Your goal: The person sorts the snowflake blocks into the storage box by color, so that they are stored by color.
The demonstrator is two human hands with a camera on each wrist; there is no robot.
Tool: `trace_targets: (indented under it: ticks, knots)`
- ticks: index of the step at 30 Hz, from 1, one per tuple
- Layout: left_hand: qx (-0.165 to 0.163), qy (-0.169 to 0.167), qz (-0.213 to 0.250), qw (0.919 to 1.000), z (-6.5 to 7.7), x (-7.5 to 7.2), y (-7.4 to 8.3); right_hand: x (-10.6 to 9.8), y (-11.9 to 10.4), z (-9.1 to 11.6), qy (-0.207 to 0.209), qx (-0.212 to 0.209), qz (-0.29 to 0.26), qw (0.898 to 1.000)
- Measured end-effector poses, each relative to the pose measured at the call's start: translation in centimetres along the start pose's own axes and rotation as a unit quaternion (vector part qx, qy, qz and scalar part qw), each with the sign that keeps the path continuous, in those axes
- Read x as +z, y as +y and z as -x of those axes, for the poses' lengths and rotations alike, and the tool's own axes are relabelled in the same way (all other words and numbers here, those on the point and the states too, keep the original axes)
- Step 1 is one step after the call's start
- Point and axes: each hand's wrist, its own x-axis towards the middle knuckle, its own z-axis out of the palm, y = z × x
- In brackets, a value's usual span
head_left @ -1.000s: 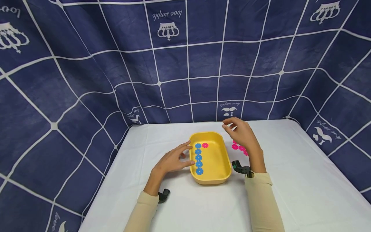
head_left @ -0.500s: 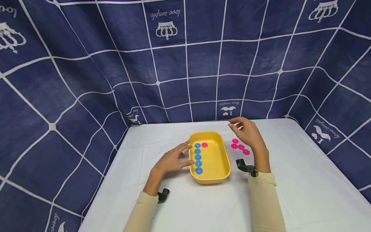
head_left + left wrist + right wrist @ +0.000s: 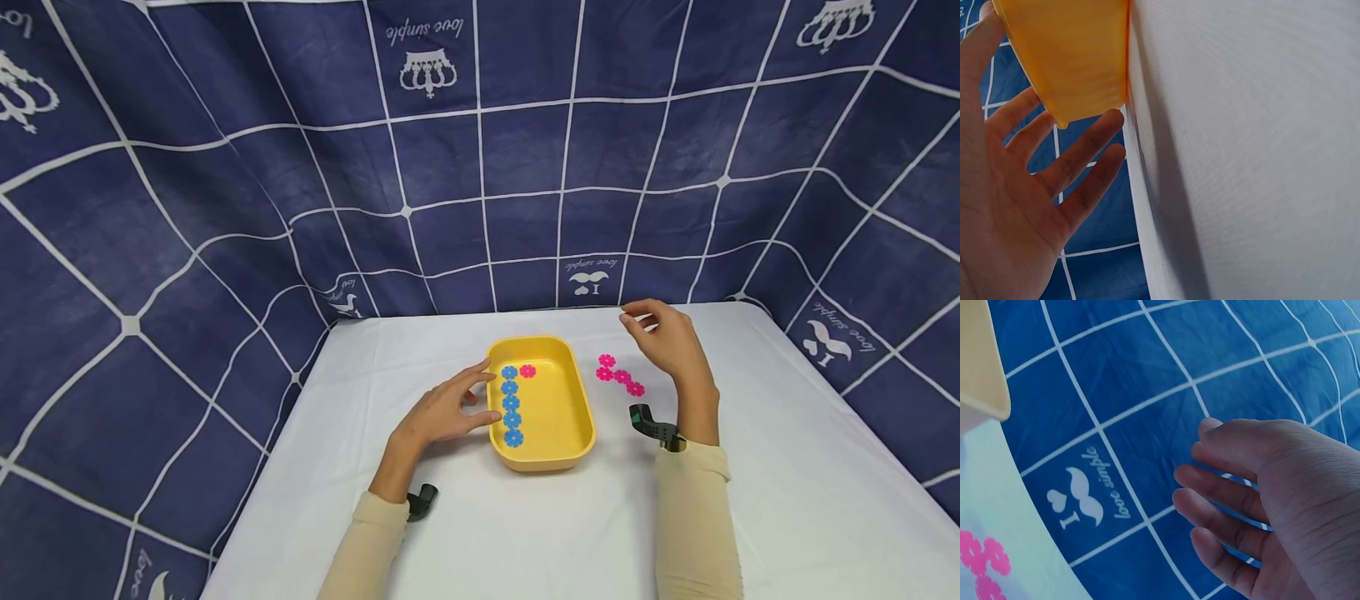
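Observation:
A yellow tray [image 3: 542, 465] stands on the table. Inside, several blue flower-shaped plastic pieces [image 3: 512, 402] form a column along its left side, with one pink flower piece [image 3: 528, 372] beside the top one. My left hand [image 3: 442, 410] rests at the tray's left rim, thumb and fingertips over the edge; the left wrist view shows its fingers [image 3: 1085, 144] spread by the tray wall. To the right of the tray, my right hand [image 3: 670, 342] hangs above the table, fingers loosely bent and holding nothing. Several pink flower pieces [image 3: 622, 377] lie between it and the tray.
A white cloth covers the table [image 3: 480, 533]. Dark blue curtain [image 3: 525, 158] with white grid lines encloses the back and both sides. A black wrist camera [image 3: 652, 423] is strapped under the right wrist, another [image 3: 422, 502] under the left.
My right hand has moved rightward, away from the tray, uncovering the loose pink pieces. The left hand stays at the rim, and the pieces in the tray lie as before.

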Motion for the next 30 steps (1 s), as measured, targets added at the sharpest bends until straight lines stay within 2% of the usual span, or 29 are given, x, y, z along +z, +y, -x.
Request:
trace_targets:
  ticks: [6, 11, 16, 22, 26, 30]
  knots:
    - [-0.002, -0.002, 0.007, 1.0000, 0.0, -0.1, -0.1, -0.1, 0.7, -0.1, 0.000, 0.010, 0.004, 1.000]
    - [-0.004, -0.002, 0.008, 1.0000, 0.0, 0.0, -0.3, 0.9, 1.4, -0.4, -0.030, 0.027, 0.010, 0.999]
    - [-0.006, -0.001, 0.008, 0.9999, -0.1, 0.0, -0.2, 2.5, 2.7, -0.7, -0.065, 0.069, 0.022, 0.995]
    - [-0.010, -0.004, 0.005, 0.9999, -0.2, 0.0, -0.1, 4.6, 4.8, -0.9, -0.111, 0.118, 0.045, 0.986]
    - [-0.008, -0.003, 0.004, 1.0000, -0.2, 0.1, -0.1, 6.0, 6.0, -0.8, -0.122, 0.124, 0.060, 0.983]
    - [-0.007, -0.001, 0.004, 1.0000, -0.2, 0.1, -0.1, 7.4, 6.7, -0.6, -0.112, 0.122, 0.088, 0.982]
